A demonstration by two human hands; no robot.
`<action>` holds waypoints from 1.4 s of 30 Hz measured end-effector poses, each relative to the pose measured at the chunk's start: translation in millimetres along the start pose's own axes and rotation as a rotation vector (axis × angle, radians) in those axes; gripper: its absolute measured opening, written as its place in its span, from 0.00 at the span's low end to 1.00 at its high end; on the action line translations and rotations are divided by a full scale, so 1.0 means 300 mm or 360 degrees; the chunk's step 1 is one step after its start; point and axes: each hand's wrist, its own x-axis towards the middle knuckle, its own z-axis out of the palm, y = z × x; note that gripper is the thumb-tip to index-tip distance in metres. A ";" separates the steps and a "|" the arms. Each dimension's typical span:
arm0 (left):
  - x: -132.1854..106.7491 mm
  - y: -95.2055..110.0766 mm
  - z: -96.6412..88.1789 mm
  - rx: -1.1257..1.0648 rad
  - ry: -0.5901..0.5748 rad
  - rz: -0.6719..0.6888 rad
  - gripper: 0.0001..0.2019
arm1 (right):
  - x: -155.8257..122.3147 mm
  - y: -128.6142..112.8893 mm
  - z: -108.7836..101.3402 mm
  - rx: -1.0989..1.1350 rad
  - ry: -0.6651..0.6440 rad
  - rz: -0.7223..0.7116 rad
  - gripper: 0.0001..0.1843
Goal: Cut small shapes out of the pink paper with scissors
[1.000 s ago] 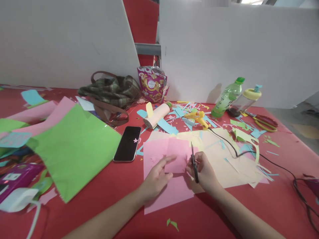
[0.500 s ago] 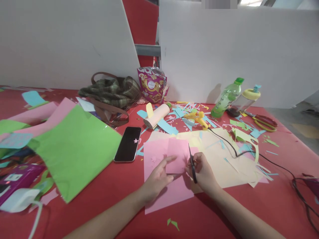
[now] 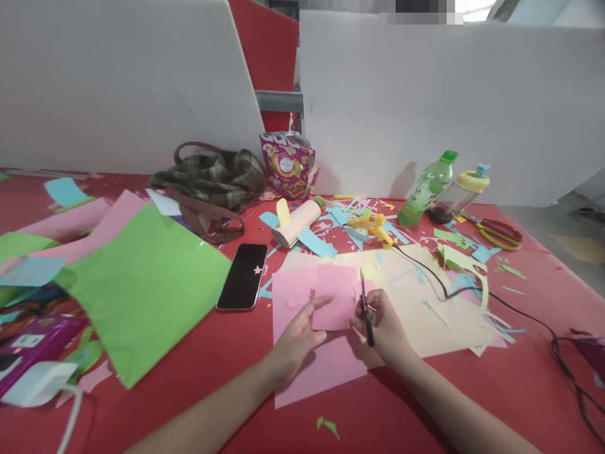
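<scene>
My left hand holds a small piece of pink paper, index finger across its face and thumb by its lower edge. In my right hand is a pair of scissors with dark handles, blades pointing away from me just beyond the paper's right edge. The fingertips of that hand are close to the paper's lower right corner; whether they touch it I cannot tell. A larger pink sheet lies under both hands, with small pink scraps on its left part.
A phone and green paper lie left. Behind are a paper-covered tube, a yellow glue gun, a snack bag and a green bottle. A black cord crosses cream paper on the right.
The scissors have turned more upright and their tips have shifted slightly right, away from the pink piece. The piece has moved slightly left with my left hand. The view has tilted a little.
</scene>
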 end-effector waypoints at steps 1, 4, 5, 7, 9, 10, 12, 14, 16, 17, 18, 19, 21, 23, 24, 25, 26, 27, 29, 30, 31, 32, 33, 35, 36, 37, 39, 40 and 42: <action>0.002 0.003 0.002 -0.0095 -0.0031 -0.0016 0.23 | -0.001 -0.003 0.002 0.0025 0.0005 0.0010 0.18; 0.011 0.016 0.008 -0.0425 -0.0054 0.0027 0.24 | -0.002 -0.003 0.006 0.0105 0.0021 0.0031 0.18; 0.015 0.019 0.012 -0.0493 -0.0016 0.0060 0.24 | -0.002 0.000 0.008 0.0130 0.0032 0.0032 0.18; 0.021 0.021 0.022 -0.0575 0.0065 0.0089 0.23 | -0.001 0.007 0.010 0.0177 0.0063 0.0024 0.17; 0.026 0.015 0.040 -0.0610 0.0107 0.0067 0.22 | 0.000 0.013 0.013 0.0217 0.0109 0.0000 0.17; 0.029 0.009 0.051 -0.0623 0.0124 0.0069 0.21 | 0.001 0.016 0.014 0.0233 0.0132 -0.0014 0.16; 0.034 -0.003 0.076 -0.0576 0.0133 0.0052 0.17 | 0.003 0.019 0.017 0.0254 0.0173 -0.0040 0.16; 0.043 -0.013 0.102 -0.0470 0.0147 -0.0002 0.14 | 0.004 0.019 0.021 0.0268 0.0195 -0.0055 0.16; 0.054 -0.021 0.120 -0.0346 0.0273 -0.0031 0.13 | 0.003 0.016 0.026 0.0275 0.0202 -0.0063 0.16; 0.061 -0.024 0.125 -0.0291 0.0314 -0.0040 0.13 | 0.002 0.013 0.029 0.0276 0.0204 -0.0068 0.16; 0.068 -0.027 0.128 -0.0234 0.0357 -0.0040 0.13 | 0.000 0.010 0.032 0.0274 0.0205 -0.0073 0.16; 0.075 -0.029 0.127 -0.0173 0.0394 -0.0027 0.12 | -0.001 0.007 0.034 0.0269 0.0207 -0.0078 0.16; 0.087 -0.031 0.118 -0.0002 0.0504 0.0038 0.11 | -0.003 0.003 0.035 0.0255 0.0206 -0.0088 0.16; 0.098 -0.026 0.103 0.0120 0.0575 0.0098 0.11 | -0.002 0.002 0.033 0.0236 0.0192 -0.0090 0.16; 0.102 -0.021 0.094 0.0151 0.0591 0.0106 0.11 | 0.000 0.003 0.030 0.0227 0.0178 -0.0088 0.16; 0.107 -0.014 0.085 0.0162 0.0581 0.0115 0.11 | 0.003 0.005 0.027 0.0220 0.0161 -0.0083 0.16; 0.111 -0.005 0.075 0.0165 0.0593 0.0133 0.11 | 0.006 0.006 0.024 0.0216 0.0136 -0.0075 0.15; 0.116 0.003 0.064 0.0133 0.0604 0.0147 0.11 | 0.008 0.008 0.021 0.0215 0.0103 -0.0063 0.15; 0.126 0.019 0.040 0.0042 0.0628 0.0199 0.11 | 0.012 0.007 0.019 0.0220 0.0012 -0.0025 0.13; 0.132 0.026 0.029 -0.0007 0.0633 0.0224 0.11 | 0.013 0.005 0.019 0.0223 -0.0039 -0.0003 0.12; 0.139 0.031 0.017 -0.0039 0.0635 0.0242 0.11 | 0.014 0.002 0.022 0.0229 -0.0088 0.0021 0.11; 0.146 0.036 0.006 -0.0066 0.0633 0.0255 0.11 | 0.014 -0.002 0.026 0.0235 -0.0133 0.0050 0.11; 0.154 0.040 -0.002 -0.0089 0.0631 0.0266 0.10 | 0.014 -0.006 0.032 0.0239 -0.0170 0.0077 0.11; 0.172 0.051 -0.013 -0.0144 0.0626 0.0281 0.10 | 0.014 -0.013 0.048 0.0267 -0.0223 0.0160 0.10; 0.182 0.058 -0.015 -0.0183 0.0620 0.0293 0.09 | 0.015 -0.015 0.057 0.0287 -0.0244 0.0216 0.09; 0.192 0.067 -0.014 -0.0226 0.0612 0.0305 0.09 | 0.017 -0.015 0.067 0.0314 -0.0259 0.0267 0.09; 0.212 0.084 -0.007 -0.0317 0.0579 0.0343 0.09 | 0.023 -0.010 0.088 0.0372 -0.0294 0.0318 0.10; 0.221 0.091 -0.002 -0.0359 0.0562 0.0366 0.09 | 0.027 -0.004 0.098 0.0394 -0.0315 0.0296 0.11; 0.235 0.099 0.006 -0.0416 0.0523 0.0394 0.08 | 0.036 0.011 0.116 0.0408 -0.0359 0.0177 0.12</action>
